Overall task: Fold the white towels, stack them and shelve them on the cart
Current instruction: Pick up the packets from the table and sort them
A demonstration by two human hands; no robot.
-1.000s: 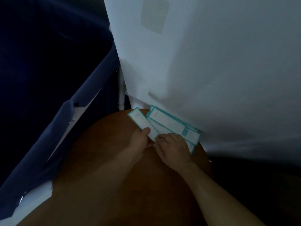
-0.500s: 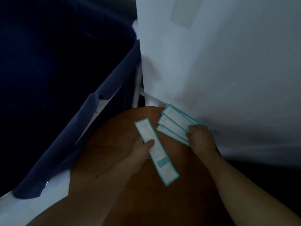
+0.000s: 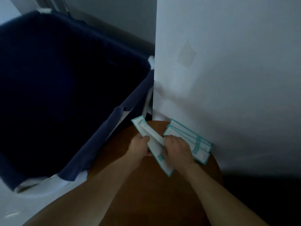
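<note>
Head cam: big navy hamper (image 3: 65,79) on L, white panel (image 3: 228,79) on R, round wood table (image 3: 146,185) below. Towel stack (image 3: 192,141) lies on table, touching panel. L hand (image 3: 138,147) & R hand (image 3: 177,149), fingers curled, both grip one teal-edged towel (image 3: 146,129) just L of stack, creased lengthwise.

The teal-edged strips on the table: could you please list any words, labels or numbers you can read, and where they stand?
No text can be read.
Held strip: a faint teal mark near its far end, too blurred to read.
Stacked strips: teal bands only, no legible print.
Grey patch on the white panel: blank.
</note>
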